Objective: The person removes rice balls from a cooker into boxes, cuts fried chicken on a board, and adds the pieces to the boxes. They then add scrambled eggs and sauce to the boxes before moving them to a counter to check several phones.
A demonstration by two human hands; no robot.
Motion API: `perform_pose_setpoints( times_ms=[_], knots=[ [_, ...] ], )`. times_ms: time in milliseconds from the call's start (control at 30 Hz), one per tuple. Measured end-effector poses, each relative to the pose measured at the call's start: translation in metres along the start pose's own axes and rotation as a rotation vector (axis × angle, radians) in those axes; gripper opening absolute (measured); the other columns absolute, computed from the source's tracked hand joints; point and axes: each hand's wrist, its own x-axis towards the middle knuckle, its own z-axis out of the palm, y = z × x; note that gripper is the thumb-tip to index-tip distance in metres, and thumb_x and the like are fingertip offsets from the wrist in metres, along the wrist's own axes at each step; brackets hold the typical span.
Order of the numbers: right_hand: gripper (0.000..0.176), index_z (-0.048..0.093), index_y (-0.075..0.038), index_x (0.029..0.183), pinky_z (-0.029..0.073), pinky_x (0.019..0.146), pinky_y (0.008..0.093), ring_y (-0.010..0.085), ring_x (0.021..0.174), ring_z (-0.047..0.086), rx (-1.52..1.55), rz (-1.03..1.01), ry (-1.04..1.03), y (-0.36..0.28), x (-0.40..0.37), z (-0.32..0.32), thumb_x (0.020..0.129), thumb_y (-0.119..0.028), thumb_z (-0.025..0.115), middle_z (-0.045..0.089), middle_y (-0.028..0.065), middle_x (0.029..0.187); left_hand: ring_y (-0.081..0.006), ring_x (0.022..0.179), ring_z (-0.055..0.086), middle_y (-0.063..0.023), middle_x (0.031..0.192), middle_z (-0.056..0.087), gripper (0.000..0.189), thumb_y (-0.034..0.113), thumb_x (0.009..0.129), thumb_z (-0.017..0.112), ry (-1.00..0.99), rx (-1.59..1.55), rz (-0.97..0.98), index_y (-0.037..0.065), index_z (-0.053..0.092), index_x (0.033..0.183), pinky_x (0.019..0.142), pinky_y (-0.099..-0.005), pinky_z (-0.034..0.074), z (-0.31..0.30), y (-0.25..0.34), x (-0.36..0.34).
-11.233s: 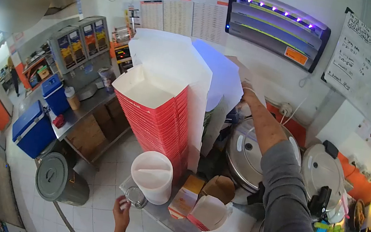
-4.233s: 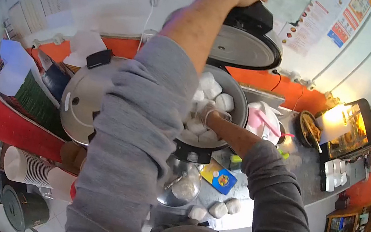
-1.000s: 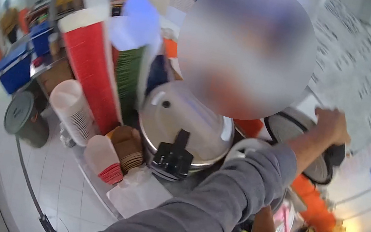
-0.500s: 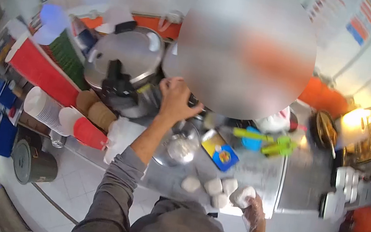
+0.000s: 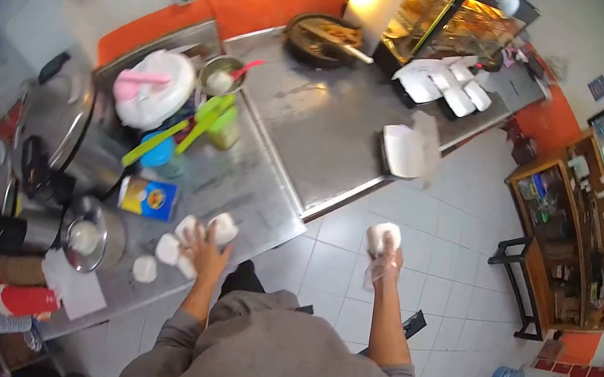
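My right hand (image 5: 388, 259), in a clear, loose plastic glove, is closed around a white rounded bundle (image 5: 383, 237) over the floor, off the counter's edge. At the steel counter's corner, my left hand (image 5: 206, 254) lies with fingers spread over several similar white bundles (image 5: 168, 249), partly covering some of them. One more white bundle (image 5: 145, 268) sits a little apart. Left of these is a metal bowl (image 5: 102, 222) with a white lump inside. A blue and yellow box (image 5: 147, 198) lies behind the bundles.
A second steel counter (image 5: 290, 118) extends right, carrying a dark pan (image 5: 320, 40) of food, white trays (image 5: 449, 85) and one white box (image 5: 403, 151) near its edge. Large pots (image 5: 60, 114) crowd the left. Green tongs (image 5: 200, 126) lie by a white-lidded tub (image 5: 158, 86).
My view and body have turned to the right. My left hand has come from the pots down to the white bundles. My right hand has carried its bundle away from the counter.
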Motion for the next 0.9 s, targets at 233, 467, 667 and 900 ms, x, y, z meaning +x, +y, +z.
perform_pose_setpoints(
  times_ms=[233, 467, 667, 900],
  knots=[
    [0.063, 0.056, -0.002, 0.122, 0.049, 0.077, 0.0349, 0.0209, 0.094, 0.059, 0.090, -0.107, 0.026, -0.060, 0.153, 0.057, 0.077, -0.039, 0.080, 0.062, 0.0081, 0.109, -0.0423, 0.138, 0.021, -0.0172, 0.144, 0.034, 0.078, 0.045, 0.073, 0.075, 0.114, -0.133, 0.142, 0.014, 0.045, 0.138, 0.107, -0.0661, 0.012, -0.006, 0.071, 0.060],
    [0.045, 0.060, -0.001, 0.112, 0.051, 0.084, 0.0400, 0.0255, 0.097, 0.062, 0.337, 0.298, 0.187, -0.024, 0.331, 0.124, 0.085, -0.035, 0.070, 0.064, 0.0077, 0.107, -0.0379, 0.126, 0.042, -0.0189, 0.132, 0.050, 0.062, 0.035, 0.075, 0.076, 0.197, -0.438, 0.316, 0.007, 0.055, 0.126, 0.105, -0.0509, 0.030, 0.045, 0.277, 0.185],
    [0.045, 0.050, -0.006, 0.124, 0.057, 0.081, 0.0435, 0.0258, 0.098, 0.062, -0.036, 0.208, 0.325, -0.004, 0.393, 0.115, 0.087, -0.024, 0.066, 0.062, 0.0115, 0.114, -0.0386, 0.121, 0.050, -0.0209, 0.129, 0.055, 0.056, 0.039, 0.088, 0.065, -0.076, -0.663, 0.410, 0.003, 0.052, 0.129, 0.101, -0.0459, 0.041, 0.059, 0.433, 0.265],
    [0.054, 0.052, -0.022, 0.129, 0.049, 0.082, 0.0367, 0.0217, 0.093, 0.060, -0.990, -0.126, -0.358, -0.068, 0.446, 0.058, 0.080, -0.029, 0.073, 0.064, 0.0106, 0.104, -0.0329, 0.095, 0.068, -0.0231, 0.100, 0.069, 0.035, 0.026, 0.086, 0.065, -0.573, -0.854, 0.365, -0.002, 0.067, 0.108, 0.085, -0.0390, 0.053, 0.127, 0.540, 0.283]
  ],
)
